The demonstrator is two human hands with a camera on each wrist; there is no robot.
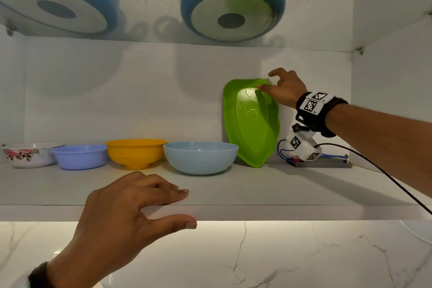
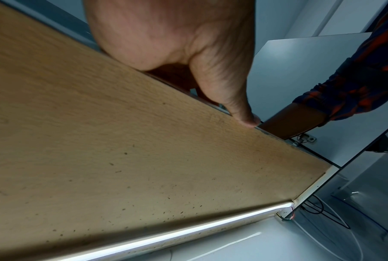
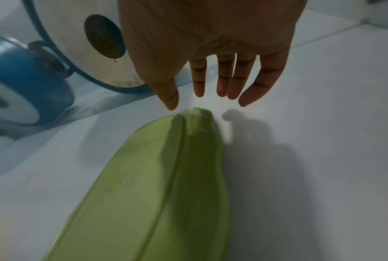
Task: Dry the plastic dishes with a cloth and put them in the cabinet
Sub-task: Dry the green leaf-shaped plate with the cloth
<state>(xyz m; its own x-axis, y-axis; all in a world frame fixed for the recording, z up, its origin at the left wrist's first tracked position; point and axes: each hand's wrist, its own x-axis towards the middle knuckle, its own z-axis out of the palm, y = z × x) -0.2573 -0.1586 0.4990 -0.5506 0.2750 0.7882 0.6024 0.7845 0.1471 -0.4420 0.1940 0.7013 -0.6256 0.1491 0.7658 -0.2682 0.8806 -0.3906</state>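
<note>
A green leaf-shaped plastic plate (image 1: 252, 124) stands on end on the white cabinet shelf (image 1: 280, 184), leaning against the back wall. My right hand (image 1: 266, 80) hovers at its top with fingers spread and straight. In the right wrist view the thumb (image 3: 169, 98) sits just off the plate's tip (image 3: 197, 114), and nothing is held. My left hand (image 1: 189, 208) holds the shelf's front edge, fingers lying on top. Its thumb (image 2: 244, 116) presses the underside of the shelf (image 2: 121, 141). No cloth is in view.
Left of the plate, a row of bowls sits on the shelf: light blue (image 1: 199, 158), yellow (image 1: 135, 152), lilac (image 1: 79, 155), floral white (image 1: 28, 154). Two blue pots (image 1: 231, 0) rest on a glass shelf above. A grey bar with wires (image 1: 325, 162) lies at the right.
</note>
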